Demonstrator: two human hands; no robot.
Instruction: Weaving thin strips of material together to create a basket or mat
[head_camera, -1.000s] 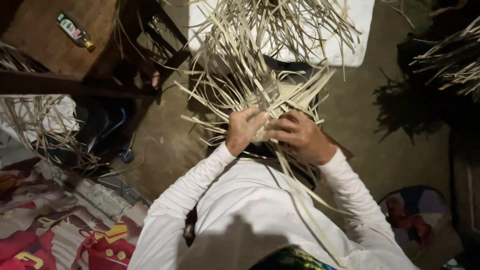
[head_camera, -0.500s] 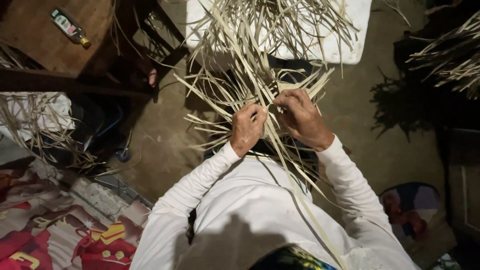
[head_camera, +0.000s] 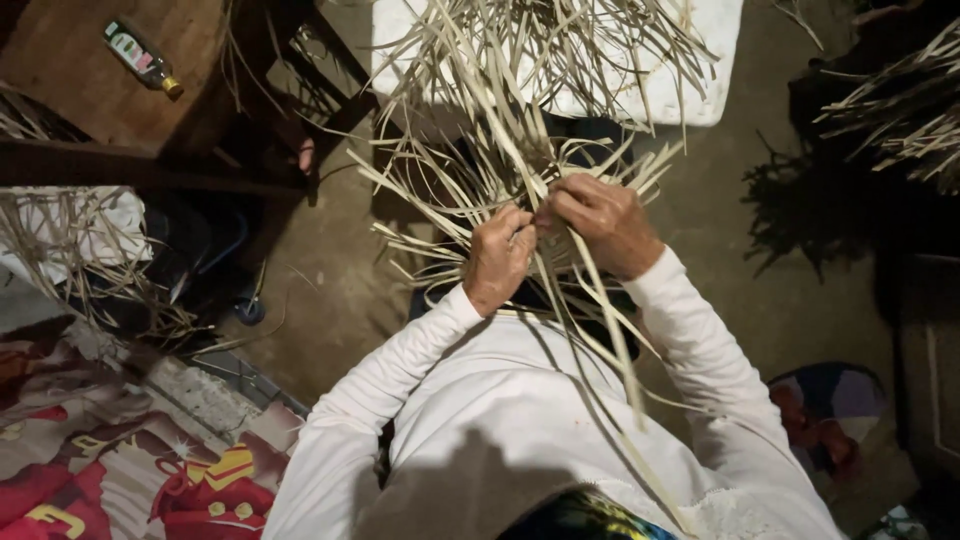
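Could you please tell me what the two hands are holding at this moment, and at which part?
Both the left hand and right hand pinch the pale woven strips at the middle, where the strands cross, with loose ends fanning outward.

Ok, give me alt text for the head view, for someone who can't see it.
Seen from above, a person in white sleeves works pale flat straw strips, left hand and right hand pinching them close together. A small bottle lies on a wooden surface, upper left.
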